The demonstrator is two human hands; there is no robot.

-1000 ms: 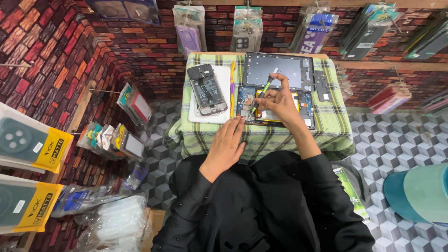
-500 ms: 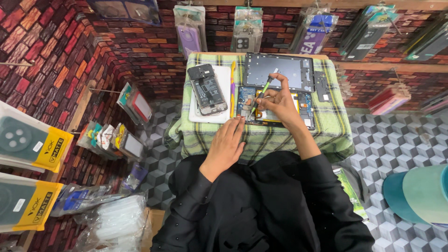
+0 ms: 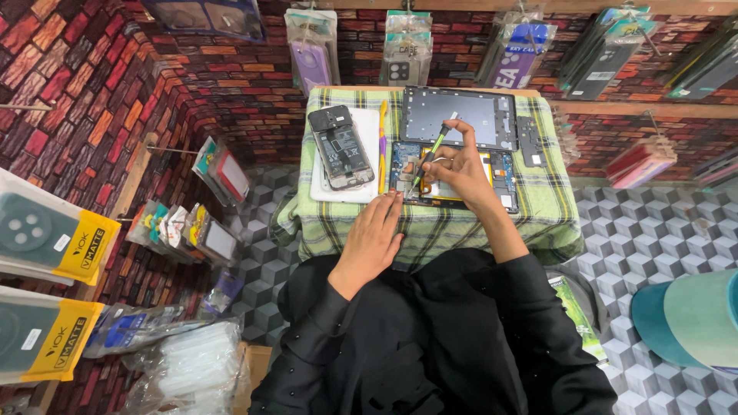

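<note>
Room: walls papered w/ red brick pattern [image 3: 115, 69], floor in grey-white cube-pattern tile [image 3: 661, 230]. Packaged phone cases [image 3: 407, 46] hung along the back wall; more packets [image 3: 188, 234] racked on the left wall, clear bagged stock [image 3: 192, 369] piled at lower left. Teal round object [image 3: 692, 319] at right edge, kind unclear. Small table w/ green plaid cloth [image 3: 469, 227] stood against the back wall, person in black sleeves seated at its near edge. On cloth, far side: grey tablet back panel [image 3: 469, 111], flat. Just in front of it, opened tablet body [image 3: 503, 180], blue boards showing, partly under right hand. Left of that: opened phone [image 3: 340, 146] lying tilted on a white pad [image 3: 365, 188]; yellow pry tool [image 3: 382, 146] between pad and tablet. Small dark part [image 3: 530, 141] at right of panel. Left hand [image 3: 373, 238] lay flat, fingers slack, holding nothing, fingertips at tablet's near-left corner. Right hand [image 3: 453, 165] pinched a green-handled screwdriver [image 3: 430, 154], tip down on tablet's left board.
</note>
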